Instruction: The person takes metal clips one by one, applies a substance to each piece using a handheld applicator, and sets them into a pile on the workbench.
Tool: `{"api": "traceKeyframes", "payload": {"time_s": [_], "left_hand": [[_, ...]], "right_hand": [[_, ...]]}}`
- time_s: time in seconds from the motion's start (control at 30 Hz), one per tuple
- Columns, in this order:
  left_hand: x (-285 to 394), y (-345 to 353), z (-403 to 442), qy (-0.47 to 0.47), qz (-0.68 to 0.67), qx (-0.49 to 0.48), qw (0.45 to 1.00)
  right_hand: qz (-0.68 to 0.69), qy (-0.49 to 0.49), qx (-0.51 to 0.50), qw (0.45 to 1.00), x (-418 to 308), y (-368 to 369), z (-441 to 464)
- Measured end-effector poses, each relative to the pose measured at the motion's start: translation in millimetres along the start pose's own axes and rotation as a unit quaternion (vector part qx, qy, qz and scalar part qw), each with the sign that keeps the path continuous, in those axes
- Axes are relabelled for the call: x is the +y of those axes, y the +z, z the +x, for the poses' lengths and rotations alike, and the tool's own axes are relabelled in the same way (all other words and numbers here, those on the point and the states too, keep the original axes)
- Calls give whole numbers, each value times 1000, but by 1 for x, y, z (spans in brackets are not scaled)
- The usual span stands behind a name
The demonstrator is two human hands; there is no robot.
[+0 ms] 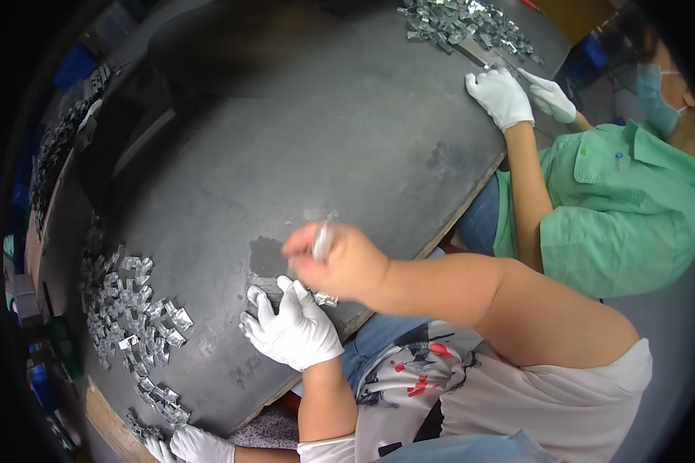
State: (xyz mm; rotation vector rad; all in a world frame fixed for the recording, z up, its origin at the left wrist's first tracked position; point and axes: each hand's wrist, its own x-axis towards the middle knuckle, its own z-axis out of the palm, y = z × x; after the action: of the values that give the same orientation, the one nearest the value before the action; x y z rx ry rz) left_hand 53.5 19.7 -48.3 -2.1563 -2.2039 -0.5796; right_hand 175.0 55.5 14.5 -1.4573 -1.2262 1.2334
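Observation:
My left hand [292, 328], in a white glove, rests near the front edge of the dark tabletop. Its fingertips press against the near side of a flat grey metal piece with line marks [266, 285]; the palm hides what lies under it. Just beyond it, my bare right hand [338, 264] hovers over the table, slightly smeared by motion. The right fingers are curled, and a whitish band or small object [322, 241] shows at them; I cannot tell which. A few small shiny metal parts [326, 299] lie beside my left hand.
Loose piles of small bent metal parts lie at left [135, 309] and top right [471, 25]. A co-worker's gloved hand [502, 96] works at the right; another person's gloved hand [201, 446] is at bottom left. A blurred dark round shape [255, 46] looms at the top.

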Motion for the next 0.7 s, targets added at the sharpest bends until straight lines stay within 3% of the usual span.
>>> {"api": "traceKeyframes", "payload": {"time_s": [0.03, 0.07, 0.17, 0.2, 0.27, 0.43, 0.53, 0.63, 0.7], "left_hand": [[3, -2, 1, 4, 54, 0, 999], [1, -1, 2, -2, -3, 3, 1000], [-1, 1, 1, 1, -62, 19, 998], [3, -4, 2, 18, -2, 31, 999], [8, -7, 4, 22, 66, 33, 997], [7, -5, 4, 11, 60, 45, 997], [7, -6, 3, -9, 54, 2, 999], [-6, 3, 3, -13, 5, -39, 999], [-27, 35, -6, -28, -113, -50, 992]], "right_hand": [[52, 120, 9, 991, -6, -3, 5], [35, 5, 11, 999, 10, 4, -3], [18, -161, -6, 987, 24, 6, -8], [37, 132, -11, 991, -4, -3, 6], [43, 95, -13, 994, -6, -13, 1], [61, 22, 29, 997, -10, -17, -19], [-41, -152, 11, 988, 10, 1, -27], [-225, -326, -32, 918, 12, 9, -40], [-215, -332, -25, 918, 13, 18, -40]]}}
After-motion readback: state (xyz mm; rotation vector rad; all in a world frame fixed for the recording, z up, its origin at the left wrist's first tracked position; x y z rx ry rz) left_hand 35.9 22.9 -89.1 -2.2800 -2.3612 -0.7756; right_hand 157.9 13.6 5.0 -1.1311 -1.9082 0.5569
